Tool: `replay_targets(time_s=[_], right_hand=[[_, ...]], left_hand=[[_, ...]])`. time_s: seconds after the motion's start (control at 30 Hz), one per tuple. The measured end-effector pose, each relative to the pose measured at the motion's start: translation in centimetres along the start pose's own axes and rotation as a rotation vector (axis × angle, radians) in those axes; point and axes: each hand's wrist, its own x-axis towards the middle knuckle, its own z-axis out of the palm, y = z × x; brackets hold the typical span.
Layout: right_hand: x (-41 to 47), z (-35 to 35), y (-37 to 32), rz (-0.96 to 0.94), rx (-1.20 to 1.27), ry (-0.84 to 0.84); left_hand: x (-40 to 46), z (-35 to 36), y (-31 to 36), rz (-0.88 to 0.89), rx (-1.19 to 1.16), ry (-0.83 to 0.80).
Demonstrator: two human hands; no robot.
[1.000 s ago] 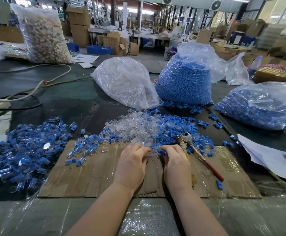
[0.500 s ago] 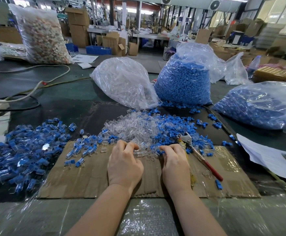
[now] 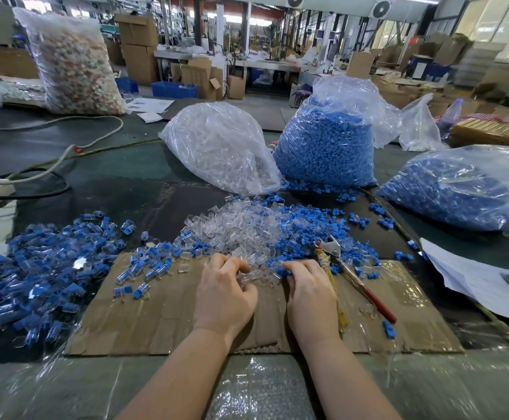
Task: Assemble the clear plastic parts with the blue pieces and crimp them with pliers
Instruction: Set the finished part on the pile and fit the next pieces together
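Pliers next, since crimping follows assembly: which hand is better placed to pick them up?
Probably the right hand. The pliers lie on the cardboard just beside it, handles pointing back toward the person. The left hand sits farther away, at the clear parts.

Dark green tabletop (image 3: 120, 165) here, with a taped-up cardboard sheet (image 3: 162, 313) flat on it, three plastic bags at the back, loose papers (image 3: 477, 283) on the right, cables (image 3: 65, 153) on the left.

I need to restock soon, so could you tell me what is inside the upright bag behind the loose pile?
The upright bag holds small blue pieces, filling it over halfway. Its base and far side are hidden.
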Motion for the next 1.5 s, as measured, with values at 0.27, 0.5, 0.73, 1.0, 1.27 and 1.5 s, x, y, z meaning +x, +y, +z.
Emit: replay_targets(time_s=[0.27,0.5,0.73,1.0,1.27,1.5], right_hand=[[-0.1,-0.5,-0.2,-0.034,0.065,0.007],[-0.1,-0.6,-0.3,-0.051,0.179,0.016],[-0.2,-0.6,-0.3,-0.055,0.125,0.025],[-0.2,-0.9,-0.5,-0.068,0.156,0.099],[-0.3,-1.2,-0.4,-0.107,0.228,0.127],[-0.5,-1.3,-0.7,-0.183,0.313,0.110]], left_hand=[[0.0,0.0,0.2,0.108,-0.023,-0.014],[-0.2,-0.3,0.4,0.104,-0.125,0.007],[0.1,-0.3,0.4,0.093,-0.122,0.005],[0.0,-0.5,0.3,0.106,-0.173,-0.001],[0.1,-0.4,-0.2,0.032,-0.227,-0.040],[0.2,-0.4,-0.2,-0.022,-0.264,-0.092]])
